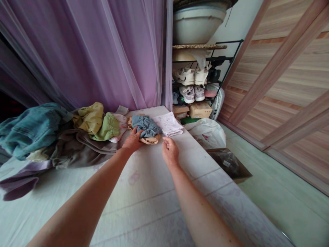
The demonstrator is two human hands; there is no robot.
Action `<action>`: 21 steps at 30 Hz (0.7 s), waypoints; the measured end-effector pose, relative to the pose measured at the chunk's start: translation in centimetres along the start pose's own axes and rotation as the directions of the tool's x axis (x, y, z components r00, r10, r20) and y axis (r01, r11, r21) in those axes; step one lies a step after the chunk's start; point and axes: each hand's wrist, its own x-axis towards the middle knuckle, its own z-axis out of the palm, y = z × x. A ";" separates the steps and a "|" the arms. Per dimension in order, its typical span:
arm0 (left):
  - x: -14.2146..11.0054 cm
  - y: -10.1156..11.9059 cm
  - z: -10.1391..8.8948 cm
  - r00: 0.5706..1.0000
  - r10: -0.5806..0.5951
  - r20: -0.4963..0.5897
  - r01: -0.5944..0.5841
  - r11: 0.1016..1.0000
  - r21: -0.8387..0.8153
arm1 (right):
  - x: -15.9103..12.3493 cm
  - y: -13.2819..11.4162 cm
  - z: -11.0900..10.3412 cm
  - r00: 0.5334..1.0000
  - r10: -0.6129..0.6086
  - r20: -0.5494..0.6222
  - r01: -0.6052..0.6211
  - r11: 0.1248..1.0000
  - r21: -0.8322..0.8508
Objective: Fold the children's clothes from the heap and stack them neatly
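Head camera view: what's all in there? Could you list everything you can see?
Pale padded surface: 1, white, beneath the clothes.
Denim garment: 1, blue, far left.
Yellow garment: 1, yellow, mid-pile.
Green garment: 1, light green, mid-pile.
Small blue garment: 1, blue, under the left hand.
Printed paper: 1, white, beside it.
Sneakers: 4, white and lilac, on a black rack.
Curtain: 1, purple, behind.
Left hand: 1, on the small blue garment.
Right hand: 1, open, nearby.

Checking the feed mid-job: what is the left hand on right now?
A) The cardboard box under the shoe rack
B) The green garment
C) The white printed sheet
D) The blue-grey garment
D. The left hand lies with its fingers on the blue-grey garment, while the white printed sheet lies beyond and to the side of it.
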 end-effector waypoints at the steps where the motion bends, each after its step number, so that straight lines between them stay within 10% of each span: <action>1: 0.3 -0.1 -0.1 1.000 -0.010 -0.004 0.010 1.000 0.006 | 0.0 0.0 0.0 1.000 -0.001 0.005 0.001 1.000 -0.004; 21: 0.0 -1.0 -0.4 0.996 -0.079 -0.048 0.080 0.997 0.018 | 0.0 -0.4 -0.1 0.999 -0.011 0.039 0.012 0.999 -0.037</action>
